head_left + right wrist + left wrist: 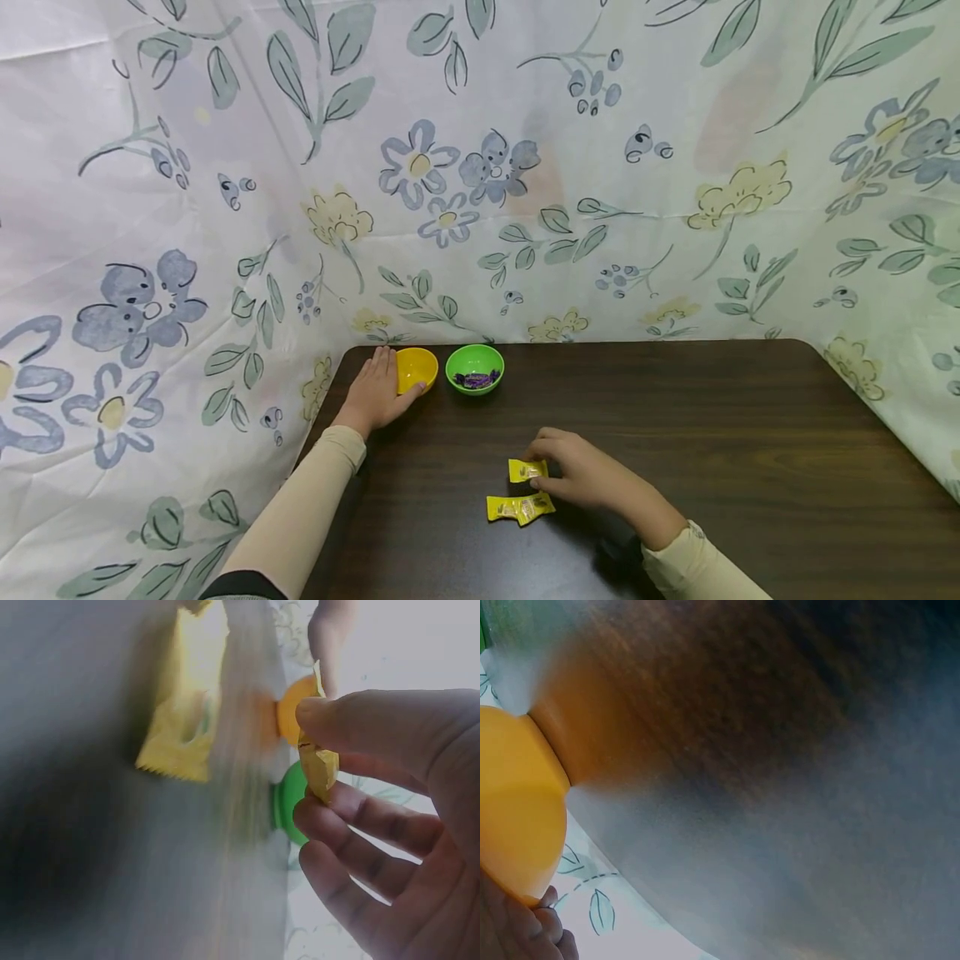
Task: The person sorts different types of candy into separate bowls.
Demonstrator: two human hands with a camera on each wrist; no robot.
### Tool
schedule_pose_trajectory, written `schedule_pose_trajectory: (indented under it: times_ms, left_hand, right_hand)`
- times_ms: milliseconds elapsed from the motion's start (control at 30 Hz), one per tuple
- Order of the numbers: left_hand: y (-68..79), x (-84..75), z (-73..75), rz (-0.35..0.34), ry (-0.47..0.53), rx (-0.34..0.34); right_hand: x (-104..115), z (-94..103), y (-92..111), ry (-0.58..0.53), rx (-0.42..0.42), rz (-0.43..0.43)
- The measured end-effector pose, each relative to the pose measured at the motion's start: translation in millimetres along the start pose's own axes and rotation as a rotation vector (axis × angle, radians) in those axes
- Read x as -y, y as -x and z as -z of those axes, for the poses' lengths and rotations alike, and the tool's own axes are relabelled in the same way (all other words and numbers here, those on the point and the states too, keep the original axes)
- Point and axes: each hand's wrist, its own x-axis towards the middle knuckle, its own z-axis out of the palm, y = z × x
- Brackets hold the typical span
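At the table's back left, my left hand (373, 395) holds a yellow-orange bowl (417, 368), with the fingers along its left side and the thumb at its front. The left wrist view shows fingertips at the rim of that bowl (517, 795). Near the middle, my right hand (581, 471) pinches a small yellow-wrapped candy (522, 471) between thumb and fingers. In the right wrist view the pinched candy (321, 771) is seen edge-on. Two more yellow-wrapped candies (502, 507) lie touching on the table just in front of that hand.
A green bowl (475, 358) with purple-wrapped candy (477, 381) in it stands right of the yellow-orange one. The dark brown wooden table (712, 433) has a floral cloth (585, 275) hanging behind it and along its sides.
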Motion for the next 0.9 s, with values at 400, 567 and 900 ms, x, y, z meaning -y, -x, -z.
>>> schedule_pose_trajectory:
  times_ms: [400,567,900]
  left_hand:
    - [-1.7,-3.8,2.8,0.000,0.002,0.001]
    - [-3.1,-4.5,3.6,0.006,0.008,-0.002]
    - [-1.1,-0.6,2.3,0.004,0.015,-0.004]
  right_hand:
    - [8,-0.5,-27,-0.021,-0.014,0.015]
    - [9,-1.5,-30,-0.038,-0.010,0.016]
    - [9,-6.2,-29,-0.045,-0.004,-0.014]
